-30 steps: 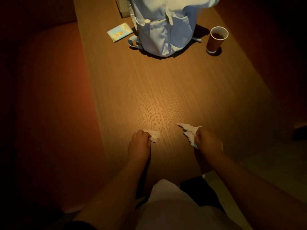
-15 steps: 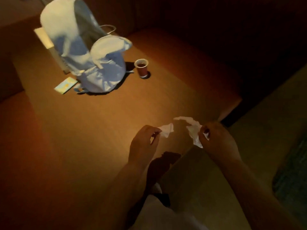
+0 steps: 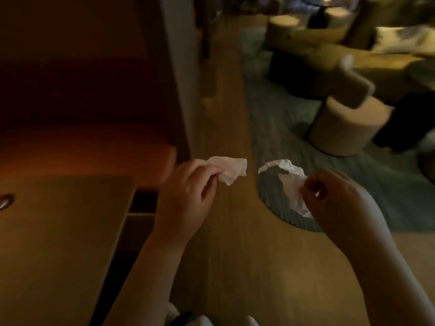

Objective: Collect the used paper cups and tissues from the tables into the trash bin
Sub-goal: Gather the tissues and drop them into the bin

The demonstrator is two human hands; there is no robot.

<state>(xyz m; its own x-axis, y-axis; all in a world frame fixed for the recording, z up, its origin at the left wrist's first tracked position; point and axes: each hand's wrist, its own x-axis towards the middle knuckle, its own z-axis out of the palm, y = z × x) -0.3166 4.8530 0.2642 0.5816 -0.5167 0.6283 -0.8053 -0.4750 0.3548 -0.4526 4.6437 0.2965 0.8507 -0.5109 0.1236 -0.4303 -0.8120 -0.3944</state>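
My left hand pinches a small crumpled white tissue that sticks out to the right of its fingers. My right hand pinches a larger crumpled white tissue that hangs down from its fingertips. Both hands are held out in front of me over the wooden floor, to the right of the wooden table. At the table's left edge a dark round edge shows; I cannot tell what it is. No trash bin is in view.
An orange bench seat lies behind the table. A grey-green rug covers the floor at right, with a beige round pouf and low blurred seating beyond. A strip of wooden floor runs ahead.
The view has swung right, away from the table with the bag and cup, toward the floor and lounge area. Both hands have lifted their tissues off the table and still hold them.
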